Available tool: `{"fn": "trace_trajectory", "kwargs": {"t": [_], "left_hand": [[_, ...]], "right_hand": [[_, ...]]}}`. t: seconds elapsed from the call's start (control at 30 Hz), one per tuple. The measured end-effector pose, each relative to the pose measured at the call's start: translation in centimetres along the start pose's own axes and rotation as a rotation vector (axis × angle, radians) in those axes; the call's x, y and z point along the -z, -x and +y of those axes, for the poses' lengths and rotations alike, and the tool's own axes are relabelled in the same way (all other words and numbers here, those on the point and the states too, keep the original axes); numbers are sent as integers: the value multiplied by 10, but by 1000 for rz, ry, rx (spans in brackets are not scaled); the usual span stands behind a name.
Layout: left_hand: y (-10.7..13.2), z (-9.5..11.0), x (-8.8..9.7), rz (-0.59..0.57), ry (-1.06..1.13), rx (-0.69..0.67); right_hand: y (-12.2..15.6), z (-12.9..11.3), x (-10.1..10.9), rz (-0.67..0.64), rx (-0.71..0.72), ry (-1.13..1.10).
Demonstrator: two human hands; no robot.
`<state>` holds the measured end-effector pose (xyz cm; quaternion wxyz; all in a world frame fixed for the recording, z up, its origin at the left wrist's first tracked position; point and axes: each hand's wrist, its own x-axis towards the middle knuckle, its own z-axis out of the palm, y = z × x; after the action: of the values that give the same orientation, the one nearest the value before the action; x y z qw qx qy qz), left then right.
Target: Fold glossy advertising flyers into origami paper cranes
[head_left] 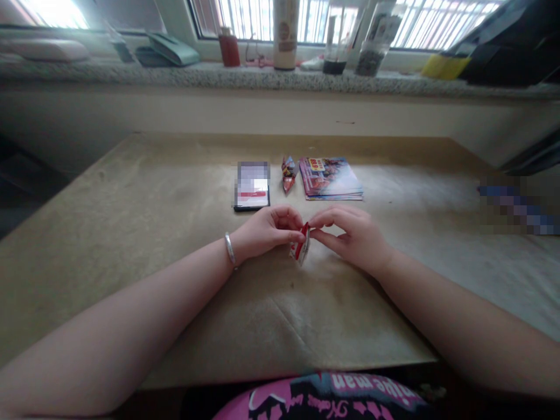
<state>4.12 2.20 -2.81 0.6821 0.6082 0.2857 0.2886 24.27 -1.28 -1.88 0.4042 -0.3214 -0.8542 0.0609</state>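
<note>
Pink and black cloth [321, 399] with pale lettering lies nearest us, on our side of both grips and at the front edge of the bench [245, 326]. Beyond it, our left grip [269, 228] is closed on a small folded paper [301, 249], red and white, pinching it between thumb and fingers. Our right grip [356, 236] comes at the paper from the other side, thumb and forefinger drawn together on its right edge. So the paper sits between the two grips, tilted, its lower end pointing towards us. A bracelet [230, 248] circles the wrist behind our left grip. Just past the left grip lies a phone [252, 185], its screen blurred out. Beyond the gap between our grips is a folded red piece [288, 174], and beside that, past the right grip, a stack of leaflets [333, 178] with bright printing. Well to the right of our right grip, a long bluish thing [520, 205] is too blurred to name. Far beyond both grips, we see a red bottle [229, 48] and a tall bottle [286, 36] on the sill [254, 79].
</note>
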Motion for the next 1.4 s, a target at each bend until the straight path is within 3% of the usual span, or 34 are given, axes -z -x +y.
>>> {"fn": "trace_trajectory", "kwargs": {"t": [0.2, 0.5, 0.67, 1.07, 1.27, 1.4], "left_hand": [[0, -2, 1, 5, -20, -14], [-2, -5, 3, 45, -100, -1], [-1, -7, 1, -1, -113, -12], [-1, -6, -2, 26, -150, -32], [-2, -6, -2, 60, -102, -55], [-1, -3, -3, 71, -188, -14]], "right_hand": [[0, 3, 4, 3, 164, 147], [-2, 11, 4, -28, 157, 196], [-4, 14, 2, -122, 17, 98], [-3, 16, -7, -205, -408, -354], [-7, 11, -4, -59, -192, -183], [-7, 8, -4, -48, -100, -144]]}}
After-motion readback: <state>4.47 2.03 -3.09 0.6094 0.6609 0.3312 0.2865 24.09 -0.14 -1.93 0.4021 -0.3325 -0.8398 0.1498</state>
